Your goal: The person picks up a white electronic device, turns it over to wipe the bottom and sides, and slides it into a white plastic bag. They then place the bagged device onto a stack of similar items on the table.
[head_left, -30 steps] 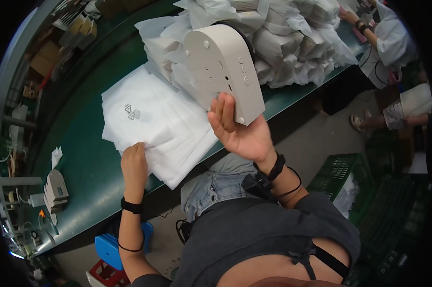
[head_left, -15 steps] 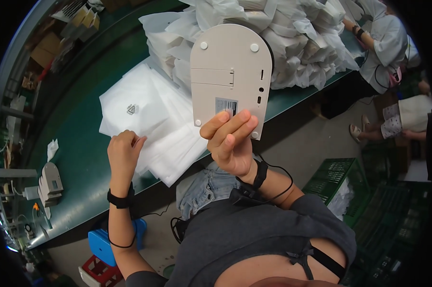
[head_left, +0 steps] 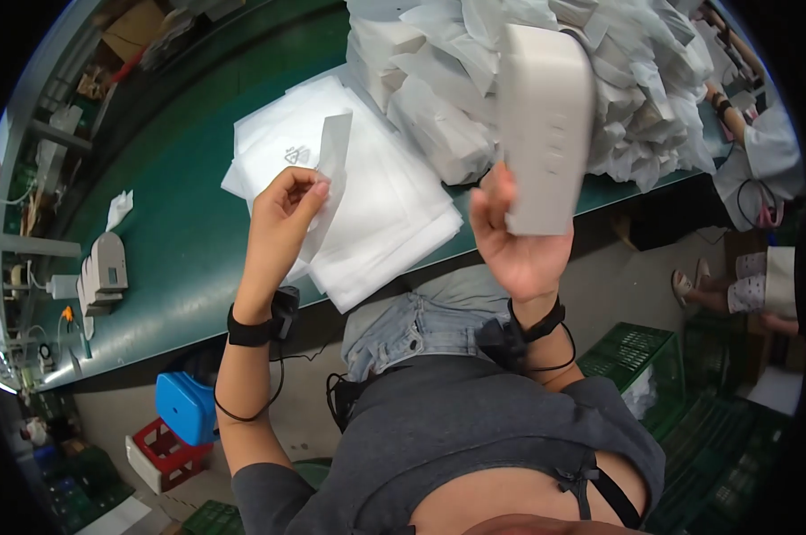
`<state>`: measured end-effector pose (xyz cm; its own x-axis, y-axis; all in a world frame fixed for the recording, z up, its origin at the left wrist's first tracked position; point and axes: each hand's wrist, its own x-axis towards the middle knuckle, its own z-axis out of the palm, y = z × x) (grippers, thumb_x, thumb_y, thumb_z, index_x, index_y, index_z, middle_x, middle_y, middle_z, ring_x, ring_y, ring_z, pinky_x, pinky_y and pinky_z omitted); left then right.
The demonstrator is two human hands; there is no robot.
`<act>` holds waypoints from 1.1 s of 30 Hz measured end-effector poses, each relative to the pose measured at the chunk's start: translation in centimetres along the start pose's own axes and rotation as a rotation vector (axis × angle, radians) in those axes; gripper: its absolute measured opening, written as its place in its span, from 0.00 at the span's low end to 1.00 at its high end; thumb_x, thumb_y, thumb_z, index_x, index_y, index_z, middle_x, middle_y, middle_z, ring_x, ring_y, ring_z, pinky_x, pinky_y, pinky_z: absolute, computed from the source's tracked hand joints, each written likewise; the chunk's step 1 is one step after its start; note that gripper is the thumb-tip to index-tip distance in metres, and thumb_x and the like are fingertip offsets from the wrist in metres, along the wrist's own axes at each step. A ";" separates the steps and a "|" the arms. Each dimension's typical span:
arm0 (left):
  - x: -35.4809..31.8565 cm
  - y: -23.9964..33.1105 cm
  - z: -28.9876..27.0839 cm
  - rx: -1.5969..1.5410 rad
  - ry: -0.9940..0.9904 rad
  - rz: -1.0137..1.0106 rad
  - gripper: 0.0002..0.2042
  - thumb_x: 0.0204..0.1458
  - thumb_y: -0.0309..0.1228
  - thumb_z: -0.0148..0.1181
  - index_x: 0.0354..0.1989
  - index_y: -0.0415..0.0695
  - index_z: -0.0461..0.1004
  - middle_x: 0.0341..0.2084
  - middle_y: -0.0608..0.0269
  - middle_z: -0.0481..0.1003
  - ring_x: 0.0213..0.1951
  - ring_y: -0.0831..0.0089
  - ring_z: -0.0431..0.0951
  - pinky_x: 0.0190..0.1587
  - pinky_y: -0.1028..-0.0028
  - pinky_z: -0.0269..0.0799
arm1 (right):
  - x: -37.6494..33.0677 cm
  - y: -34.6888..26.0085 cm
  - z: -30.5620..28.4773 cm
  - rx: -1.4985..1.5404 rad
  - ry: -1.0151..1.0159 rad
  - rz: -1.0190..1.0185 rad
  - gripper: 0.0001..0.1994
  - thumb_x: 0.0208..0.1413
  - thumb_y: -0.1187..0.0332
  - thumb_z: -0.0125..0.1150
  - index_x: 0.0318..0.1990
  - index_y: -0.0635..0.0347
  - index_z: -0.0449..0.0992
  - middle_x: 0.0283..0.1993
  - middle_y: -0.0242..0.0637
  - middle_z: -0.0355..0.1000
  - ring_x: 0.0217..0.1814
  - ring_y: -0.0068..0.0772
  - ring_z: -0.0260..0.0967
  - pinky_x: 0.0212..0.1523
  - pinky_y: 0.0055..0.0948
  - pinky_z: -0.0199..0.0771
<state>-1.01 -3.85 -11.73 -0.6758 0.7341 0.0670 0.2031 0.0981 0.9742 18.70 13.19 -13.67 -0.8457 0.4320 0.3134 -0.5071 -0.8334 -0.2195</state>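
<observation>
My right hand [head_left: 529,263] holds a beige-white electronic device [head_left: 550,134] by its lower end, the fingers on its left side. The device is turned edge-on and slightly blurred; small raised marks run along the face toward me. Pinched between thumb and fingers of my left hand [head_left: 282,218] is the edge of a white translucent plastic bag [head_left: 335,147], its lifted strip standing up. Below that hand, a fanned stack of flat bags [head_left: 385,209] lies on the green table [head_left: 180,205].
Behind the device rises a large heap of wrapped items [head_left: 447,98]. Several similar devices [head_left: 106,267] stand at the table's left. Below are a blue stool [head_left: 184,408], a red crate [head_left: 166,453] and a green crate [head_left: 630,357]. Other people are at the right.
The device has swung from showing its flat base with round feet to showing its side, and moved right in view. My left hand has taken hold of a bag edge and raised it.
</observation>
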 end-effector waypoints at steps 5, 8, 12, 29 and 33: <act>-0.3 1.3 1.0 -0.069 -0.002 0.037 0.06 0.54 0.26 0.55 0.38 0.37 0.75 0.30 0.67 0.74 0.32 0.83 0.71 0.37 0.83 0.66 | 0.2 1.0 -0.3 -0.095 0.106 0.069 0.29 0.62 0.50 0.38 0.63 0.61 0.55 0.64 0.49 0.56 0.63 0.46 0.58 0.64 0.45 0.54; -1.0 1.9 2.2 -0.060 -0.015 0.112 0.07 0.53 0.25 0.56 0.37 0.36 0.76 0.32 0.68 0.74 0.33 0.83 0.70 0.37 0.84 0.65 | 0.2 2.5 -0.5 -0.049 0.111 0.174 0.28 0.62 0.50 0.39 0.63 0.60 0.55 0.64 0.46 0.57 0.63 0.45 0.58 0.65 0.44 0.53; -2.0 1.4 4.3 -0.106 -0.049 0.111 0.06 0.53 0.23 0.55 0.35 0.33 0.75 0.29 0.58 0.75 0.30 0.77 0.74 0.35 0.80 0.69 | -0.9 4.4 -3.4 0.006 0.118 0.185 0.27 0.62 0.51 0.40 0.63 0.57 0.56 0.64 0.41 0.58 0.65 0.41 0.56 0.65 0.42 0.51; -1.7 0.3 1.8 -0.117 0.382 0.193 0.07 0.56 0.28 0.54 0.37 0.36 0.72 0.23 0.73 0.70 0.24 0.88 0.65 0.25 0.88 0.57 | -4.2 -0.4 -2.2 0.115 0.202 0.760 0.24 0.61 0.57 0.44 0.58 0.64 0.60 0.54 0.46 0.66 0.48 0.43 0.71 0.32 0.51 0.78; -3.8 1.8 3.4 0.107 0.198 0.174 0.06 0.56 0.26 0.54 0.35 0.36 0.71 0.22 0.69 0.72 0.21 0.86 0.66 0.24 0.85 0.61 | -3.3 2.3 -2.3 0.165 0.415 0.706 0.23 0.60 0.59 0.46 0.57 0.67 0.60 0.52 0.48 0.68 0.48 0.40 0.71 0.40 0.46 0.78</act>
<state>4.33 -4.17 -10.96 -0.7471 0.6018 0.2822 0.3950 0.0605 0.9167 19.95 10.66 -17.37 -0.9646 -0.1461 -0.2198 0.1688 -0.9817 -0.0882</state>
